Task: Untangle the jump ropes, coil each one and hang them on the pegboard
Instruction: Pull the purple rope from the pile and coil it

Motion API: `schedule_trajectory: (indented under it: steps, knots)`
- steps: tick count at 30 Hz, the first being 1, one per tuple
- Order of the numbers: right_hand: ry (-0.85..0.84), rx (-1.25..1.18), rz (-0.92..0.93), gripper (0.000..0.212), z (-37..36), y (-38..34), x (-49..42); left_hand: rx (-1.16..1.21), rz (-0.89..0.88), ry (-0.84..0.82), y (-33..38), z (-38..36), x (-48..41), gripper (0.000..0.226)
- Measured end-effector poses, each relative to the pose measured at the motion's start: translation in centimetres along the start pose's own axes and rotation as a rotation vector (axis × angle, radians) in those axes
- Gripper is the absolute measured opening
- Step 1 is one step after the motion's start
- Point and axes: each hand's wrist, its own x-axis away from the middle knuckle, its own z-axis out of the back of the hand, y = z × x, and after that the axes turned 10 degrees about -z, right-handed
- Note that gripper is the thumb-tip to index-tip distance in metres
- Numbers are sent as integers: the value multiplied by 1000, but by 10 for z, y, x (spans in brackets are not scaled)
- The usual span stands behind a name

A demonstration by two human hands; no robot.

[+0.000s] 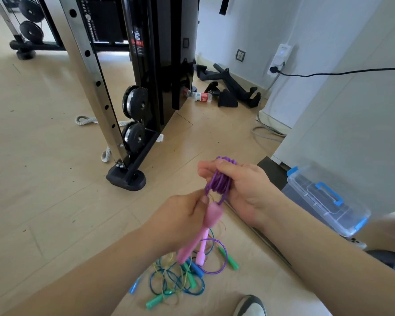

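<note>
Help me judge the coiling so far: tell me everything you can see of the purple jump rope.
The purple jump rope is a thin, glossy, plastic-looking cord with two pink handles. Most of it is wound in tight loops around the fingers of the right hand. The left hand pinches the cord just below the coil, at one handle's top. Both handles dangle, blurred; a loose purple loop hangs beside them over the tangle of other ropes on the floor.

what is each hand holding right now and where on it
Both hold one purple jump rope. Its coil is wound round the right hand's fingers, and the left hand pinches the top of its pink handle.
</note>
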Motion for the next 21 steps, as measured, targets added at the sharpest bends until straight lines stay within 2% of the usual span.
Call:
schedule_trajectory:
  steps: [2,5,7,9,11,13,16,18,21]
  knots:
    - [97,67,39,19,0,1,-3,-47,-52,-99,12,-6,7,24]
    - [261,549,169,17,1,5,-4,-95,-104,-131,23,-5,8,24]
    - [286,863,302,14,4,7,-6,85,-67,-72,27,4,6,20]
    - [288,975,340,10,9,4,-8,279,-23,48,25,18,1,17]
    - [204,849,265,19,8,-3,-5,378,-19,165,20,30,-4,15]
    - [32,697,150,36,0,-6,1,362,-72,268,17,40,-7,15]
    - [-184,665,63,54,-8,-4,6,323,-117,428,11,51,-8,10]
    - [-274,597,15,47,-8,-4,7,307,-97,472,4,55,-9,15]
    - [-370,403,-51,28,-8,-5,10,402,12,358,-2,55,-9,21]
